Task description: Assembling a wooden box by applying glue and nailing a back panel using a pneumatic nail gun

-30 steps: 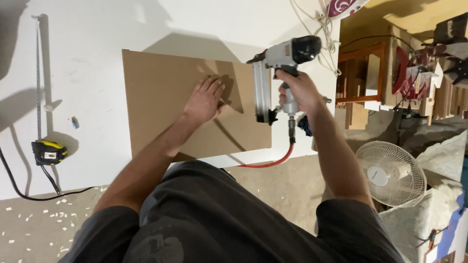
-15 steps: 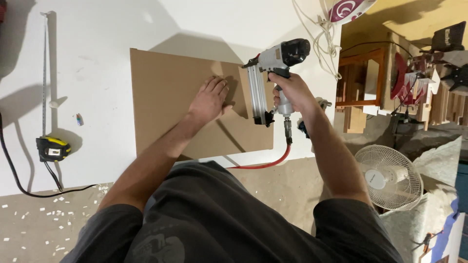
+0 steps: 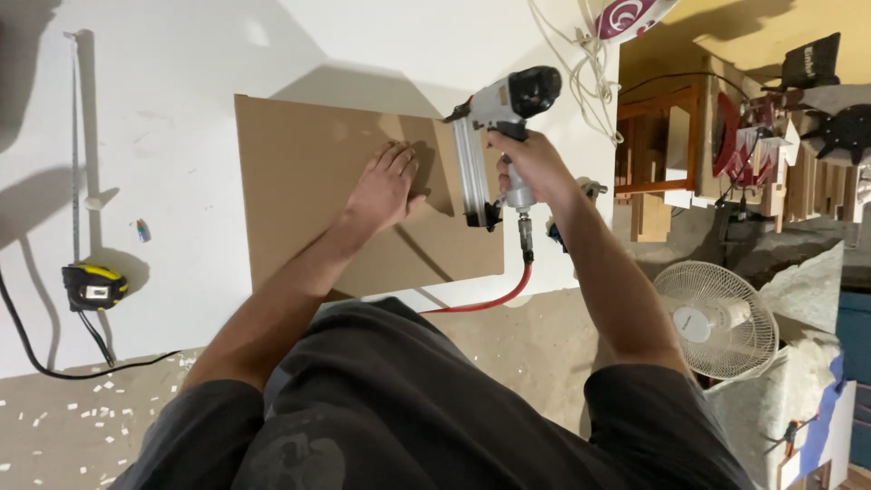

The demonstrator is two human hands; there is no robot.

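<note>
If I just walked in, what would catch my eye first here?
Most striking is the grey nail gun gripped in the right hand, with a red hose trailing below it. The left hand presses flat on a brown board lying on the white table. A yellow tape measure sits far left.

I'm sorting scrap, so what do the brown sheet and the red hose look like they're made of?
The brown sheet looks like hardboard or thin fibreboard: flat, matte, even tan, no visible grain, though cardboard can't be ruled out. The left hand lies flat on it. The red hose looks like rubber or flexible plastic: smooth and bending in a curve below the nailer.
</note>
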